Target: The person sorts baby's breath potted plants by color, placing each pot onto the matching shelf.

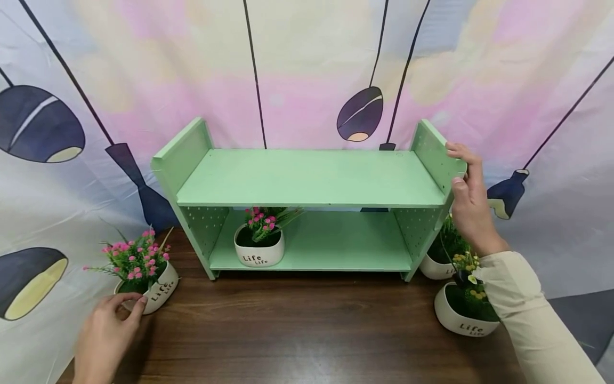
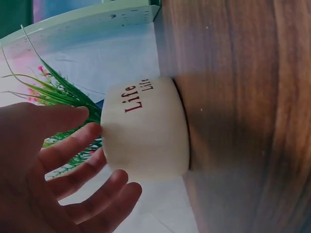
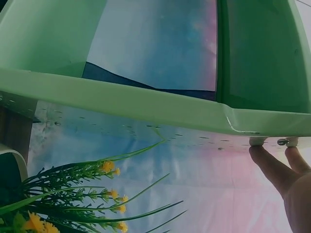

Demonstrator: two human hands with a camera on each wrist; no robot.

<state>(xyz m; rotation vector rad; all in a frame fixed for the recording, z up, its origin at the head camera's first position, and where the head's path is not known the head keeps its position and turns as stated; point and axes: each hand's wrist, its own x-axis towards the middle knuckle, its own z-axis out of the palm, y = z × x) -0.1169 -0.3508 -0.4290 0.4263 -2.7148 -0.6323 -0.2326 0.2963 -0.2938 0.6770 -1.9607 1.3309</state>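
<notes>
Two white pots (image 1: pixel 157 297) hold pink flowers (image 1: pixel 136 258) and greenery (image 1: pixel 128 286).

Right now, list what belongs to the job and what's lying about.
Seemingly in the job:
green shelf, right fingers on its side
leftmost flowerpot, left fingers at its rim

Seemingly lying about, untouched:
shelved flowerpot
front right flowerpot
rear right flowerpot
patterned backdrop

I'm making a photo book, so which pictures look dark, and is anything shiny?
Head view: the brightest, with a pale shine on the brown table near the bottom edge; left wrist view: dimmer, with the left hand shadowy; right wrist view: dim too, the green shelf looking darkest toward the right.
</notes>
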